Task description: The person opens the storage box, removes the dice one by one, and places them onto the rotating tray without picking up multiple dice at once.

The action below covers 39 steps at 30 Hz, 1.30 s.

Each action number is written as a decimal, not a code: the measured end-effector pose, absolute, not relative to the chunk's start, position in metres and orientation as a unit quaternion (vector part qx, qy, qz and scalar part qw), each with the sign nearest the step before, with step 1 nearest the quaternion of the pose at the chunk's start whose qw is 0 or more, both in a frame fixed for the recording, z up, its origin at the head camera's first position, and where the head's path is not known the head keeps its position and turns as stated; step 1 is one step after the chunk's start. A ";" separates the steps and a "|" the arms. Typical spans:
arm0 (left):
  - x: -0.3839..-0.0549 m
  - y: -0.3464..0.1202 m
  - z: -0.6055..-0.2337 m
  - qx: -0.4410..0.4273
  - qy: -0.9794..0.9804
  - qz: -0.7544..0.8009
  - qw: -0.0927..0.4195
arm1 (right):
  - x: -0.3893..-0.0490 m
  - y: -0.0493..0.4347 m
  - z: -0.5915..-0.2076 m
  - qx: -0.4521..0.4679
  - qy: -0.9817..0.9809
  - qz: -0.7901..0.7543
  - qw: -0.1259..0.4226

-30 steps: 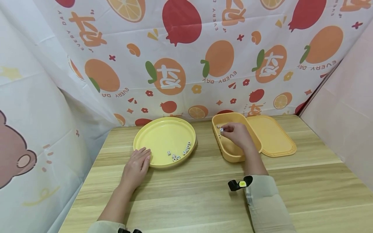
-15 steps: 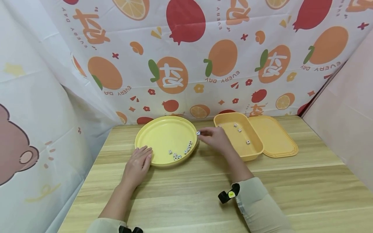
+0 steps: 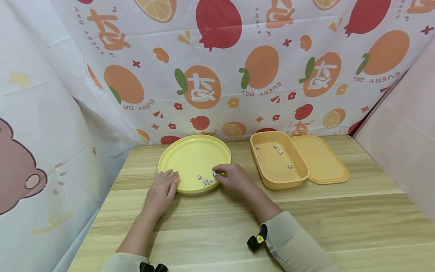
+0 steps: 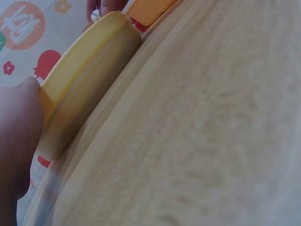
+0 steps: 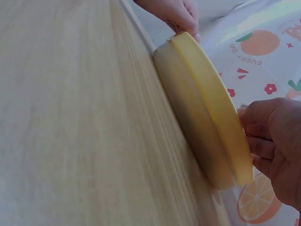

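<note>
A round yellow tray (image 3: 190,155) stands on the wooden table, with several white dice (image 3: 205,181) lying near its front edge. My left hand (image 3: 161,194) rests on the tray's left front rim, fingers extended. Over the tray's right front side, my right hand (image 3: 234,179) pinches a white die (image 3: 214,173) between thumb and fingertips. In the left wrist view, a white die (image 4: 96,15) shows at the right fingertips above the rim. The right wrist view shows the curled right fingers (image 5: 261,136) by the rim; the die is mostly hidden there.
Right of the tray is an orange rectangular box (image 3: 276,181) holding several dice. Its flat orange lid (image 3: 321,160) lies against the box's right side. A fruit-print cloth (image 3: 217,90) hangs behind the table's back edge.
From the orange box, my right hand has moved left with a pinched die, past the tray's right rim to over its front right. My left hand stays on the rim.
</note>
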State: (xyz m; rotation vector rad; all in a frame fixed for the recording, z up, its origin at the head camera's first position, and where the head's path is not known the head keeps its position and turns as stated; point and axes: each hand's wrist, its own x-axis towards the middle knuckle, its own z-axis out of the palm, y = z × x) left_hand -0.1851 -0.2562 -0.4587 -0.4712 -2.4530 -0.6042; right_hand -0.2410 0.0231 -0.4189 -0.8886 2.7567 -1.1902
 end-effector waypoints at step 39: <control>-0.185 -0.254 -0.460 -0.173 -0.915 -0.234 0.280 | -0.274 0.110 -0.393 -0.154 0.867 -0.456 -0.128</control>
